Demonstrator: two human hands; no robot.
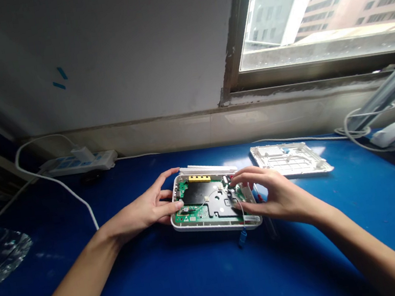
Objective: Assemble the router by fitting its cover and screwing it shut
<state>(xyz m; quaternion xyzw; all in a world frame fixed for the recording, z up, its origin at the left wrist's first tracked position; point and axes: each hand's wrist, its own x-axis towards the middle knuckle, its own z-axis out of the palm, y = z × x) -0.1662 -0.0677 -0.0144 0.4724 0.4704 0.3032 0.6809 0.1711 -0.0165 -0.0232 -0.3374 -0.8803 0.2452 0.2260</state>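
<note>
A white plastic device casing (213, 227) lies open on the blue table, with a green circuit board (200, 213) inside. A black plate (199, 193) covers much of the board, and a yellow port block (199, 178) sits at its back edge. My left hand (156, 203) grips the casing's left end, thumb over the rim. Over the right part of the board is my right hand (274, 191), its thumb and fingertips apart at the black plate; whether they press on it is unclear. A thin cable with a blue plug (242, 237) hangs over the front rim.
A white slotted cover (290, 159) lies behind on the right. A power strip (81, 163) with a plugged-in white adapter stands at the back left. Clear plastic wrapping (3, 251) lies far left. A metal lamp arm (385, 90) and coiled cable are at the right.
</note>
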